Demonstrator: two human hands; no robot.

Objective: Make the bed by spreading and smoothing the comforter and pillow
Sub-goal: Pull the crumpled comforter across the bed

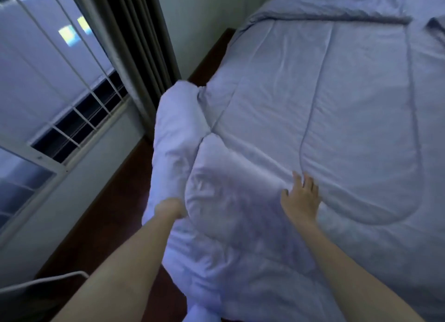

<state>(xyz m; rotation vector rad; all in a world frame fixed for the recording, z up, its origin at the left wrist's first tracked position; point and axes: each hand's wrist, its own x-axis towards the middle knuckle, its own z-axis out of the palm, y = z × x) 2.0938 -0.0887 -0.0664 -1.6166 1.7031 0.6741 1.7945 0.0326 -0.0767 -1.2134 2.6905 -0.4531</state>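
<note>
A pale blue quilted comforter (325, 110) covers the bed, mostly flat in the middle. Its near left corner is bunched and folded up into a thick roll (178, 134) along the bed's left side. My left hand (169, 208) is closed on the fabric at the foot of that roll; its fingers are hidden in the folds. My right hand (301, 196) lies flat on the comforter, fingers spread, beside a ridge in the cloth. A rumpled fold of bedding (325, 16) runs across the far end. No pillow is clearly visible.
A window with white bars (60, 100) and a dark curtain (134, 32) fill the left side. A narrow strip of dark red floor (101, 215) runs between the wall and the bed. A white wire frame (48, 280) sits at the bottom left.
</note>
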